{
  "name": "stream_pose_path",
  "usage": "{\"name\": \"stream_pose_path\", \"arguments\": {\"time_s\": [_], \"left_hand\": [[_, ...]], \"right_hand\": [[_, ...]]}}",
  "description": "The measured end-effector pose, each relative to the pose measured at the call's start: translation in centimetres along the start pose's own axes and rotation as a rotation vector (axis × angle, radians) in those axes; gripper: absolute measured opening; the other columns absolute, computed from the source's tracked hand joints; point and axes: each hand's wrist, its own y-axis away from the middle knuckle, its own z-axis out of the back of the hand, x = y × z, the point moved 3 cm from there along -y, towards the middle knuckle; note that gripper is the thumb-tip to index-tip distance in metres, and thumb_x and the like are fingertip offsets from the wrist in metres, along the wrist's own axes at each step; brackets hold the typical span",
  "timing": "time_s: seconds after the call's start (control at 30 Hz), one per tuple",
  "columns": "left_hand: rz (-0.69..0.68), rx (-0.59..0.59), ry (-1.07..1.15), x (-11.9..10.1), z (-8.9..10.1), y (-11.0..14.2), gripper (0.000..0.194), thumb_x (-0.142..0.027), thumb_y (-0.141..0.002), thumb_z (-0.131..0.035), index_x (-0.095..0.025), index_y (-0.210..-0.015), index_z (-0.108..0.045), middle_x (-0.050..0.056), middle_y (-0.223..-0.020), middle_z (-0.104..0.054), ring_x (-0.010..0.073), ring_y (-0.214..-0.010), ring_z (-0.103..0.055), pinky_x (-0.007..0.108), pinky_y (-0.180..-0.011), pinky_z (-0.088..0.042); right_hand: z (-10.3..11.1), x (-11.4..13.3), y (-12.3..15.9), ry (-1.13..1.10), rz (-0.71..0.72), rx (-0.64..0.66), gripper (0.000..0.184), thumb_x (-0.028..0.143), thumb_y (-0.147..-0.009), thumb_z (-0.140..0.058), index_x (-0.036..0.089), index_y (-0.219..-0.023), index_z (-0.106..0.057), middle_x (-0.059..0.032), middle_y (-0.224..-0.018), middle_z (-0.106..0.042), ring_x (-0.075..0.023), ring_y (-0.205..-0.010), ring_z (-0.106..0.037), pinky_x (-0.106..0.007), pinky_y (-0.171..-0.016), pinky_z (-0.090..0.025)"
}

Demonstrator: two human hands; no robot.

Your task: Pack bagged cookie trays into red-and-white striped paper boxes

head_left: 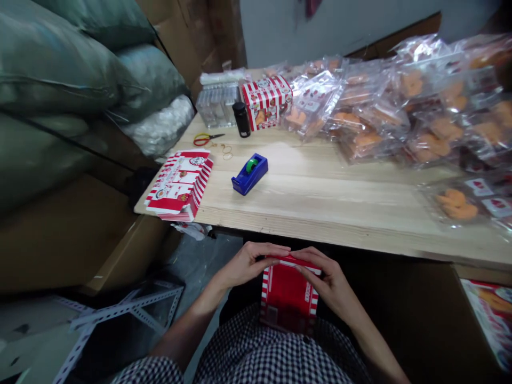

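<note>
A red box [288,293] with red-and-white striped edges rests at my lap, below the table's front edge. My left hand [256,260] grips the left side of its top edge, fingers on top and thumb on the near face. Opposite it, my right hand [322,271] pinches the right part of the same edge. The fingertips of both hands nearly meet at the middle of the top. On the table nearby lie a blue tape dispenser [250,174] with a green core and a stack of flat striped cartons [180,184].
Many clear bags of orange pieces [360,120] cover the table's [320,197] right and back. At the back stand a striped box [267,102], a black bottle [241,120] and clear cases [218,104]. Scissors [204,140] lie near rubber bands. Big sacks [52,80] are piled left.
</note>
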Motion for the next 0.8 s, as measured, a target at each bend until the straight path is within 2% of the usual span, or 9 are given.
{"name": "stream_pose_path", "arguments": {"time_s": [0.07,0.1,0.2,0.27,0.37,0.43,0.5,0.63,0.8], "left_hand": [[0.007,-0.085,-0.059,-0.5,1.8,-1.0,0.035,-0.029,-0.093,-0.063,-0.031,-0.128,-0.067,0.007,-0.131,-0.068,0.0227,-0.123,-0.063,0.044,-0.108,-0.046],[0.004,-0.196,-0.094,-0.8,3.4,-1.6,0.037,-0.031,-0.091,-0.066,-0.029,-0.128,-0.067,0.008,-0.133,-0.067,0.0234,-0.124,-0.062,0.044,-0.11,-0.044],[-0.011,-0.683,-0.206,-1.1,9.7,-3.7,0.032,-0.036,-0.09,-0.065,-0.021,-0.118,-0.069,0.012,-0.138,-0.062,0.0258,-0.133,-0.054,0.043,-0.113,-0.038],[0.082,-0.867,-0.288,-0.5,13.7,-5.3,0.031,-0.036,-0.088,-0.065,-0.018,-0.113,-0.069,0.012,-0.135,-0.063,0.0266,-0.136,-0.048,0.04,-0.111,-0.038],[0.26,-0.794,-0.233,1.3,17.7,-7.7,0.024,-0.038,-0.083,-0.066,-0.014,-0.085,-0.072,0.011,-0.102,-0.073,0.0263,-0.107,-0.063,0.034,-0.09,-0.048],[0.31,-0.718,-0.181,2.4,18.9,-8.8,0.027,-0.039,-0.079,-0.068,-0.013,-0.072,-0.071,0.007,-0.076,-0.071,0.022,-0.078,-0.065,0.03,-0.071,-0.049],[0.344,-0.674,-0.128,3.2,19.3,-9.3,0.026,-0.039,-0.072,-0.073,-0.013,-0.067,-0.071,0.004,-0.064,-0.066,0.0165,-0.059,-0.058,0.027,-0.058,-0.043],[0.354,-0.679,-0.002,3.8,19.1,-9.7,0.028,-0.038,-0.059,-0.081,-0.012,-0.068,-0.072,0.005,-0.066,-0.068,0.0126,-0.054,-0.054,0.025,-0.054,-0.042],[0.245,-0.737,0.157,3.7,18.6,-8.9,0.036,-0.044,-0.061,-0.079,-0.012,-0.077,-0.073,0.011,-0.089,-0.075,0.0168,-0.074,-0.064,0.028,-0.066,-0.05]], "right_hand": [[-0.2,-0.4,-0.5,-0.022,0.005,-0.014,0.024,0.03,-0.098,-0.06,0.031,-0.118,-0.073,-0.0059,-0.113,-0.069,-0.0208,-0.108,-0.066,-0.034,-0.093,-0.052],[-0.3,-0.5,-0.6,-0.031,-0.001,-0.012,0.023,0.031,-0.098,-0.06,0.03,-0.117,-0.073,-0.0061,-0.112,-0.068,-0.0208,-0.107,-0.066,-0.033,-0.092,-0.052],[-0.2,-0.8,-0.7,-0.035,-0.022,-0.006,0.023,0.033,-0.098,-0.06,0.03,-0.116,-0.074,-0.0071,-0.113,-0.068,-0.0215,-0.107,-0.066,-0.033,-0.09,-0.052],[-0.1,-0.9,-0.5,-0.026,-0.022,-0.008,0.023,0.034,-0.097,-0.06,0.029,-0.115,-0.074,-0.0076,-0.114,-0.068,-0.0223,-0.108,-0.065,-0.033,-0.091,-0.052],[-0.1,-1.0,-0.1,-0.015,-0.011,-0.025,0.024,0.034,-0.098,-0.059,0.029,-0.115,-0.074,-0.0079,-0.116,-0.067,-0.0229,-0.11,-0.065,-0.034,-0.094,-0.051],[-0.2,-1.2,0.1,-0.008,-0.008,-0.039,0.025,0.034,-0.098,-0.058,0.028,-0.116,-0.074,-0.0083,-0.117,-0.067,-0.0231,-0.112,-0.064,-0.035,-0.095,-0.051],[-0.1,-1.2,0.2,-0.001,-0.002,-0.049,0.025,0.034,-0.098,-0.057,0.028,-0.117,-0.073,-0.0086,-0.118,-0.067,-0.0232,-0.113,-0.064,-0.035,-0.095,-0.051],[0.1,-1.1,0.1,0.005,0.008,-0.052,0.026,0.036,-0.098,-0.058,0.027,-0.116,-0.074,-0.0095,-0.118,-0.067,-0.0238,-0.112,-0.065,-0.036,-0.095,-0.052],[0.3,-1.3,-0.3,0.01,-0.002,-0.043,0.028,0.038,-0.098,-0.058,0.026,-0.116,-0.074,-0.0106,-0.117,-0.068,-0.0256,-0.111,-0.065,-0.039,-0.095,-0.052]]}}
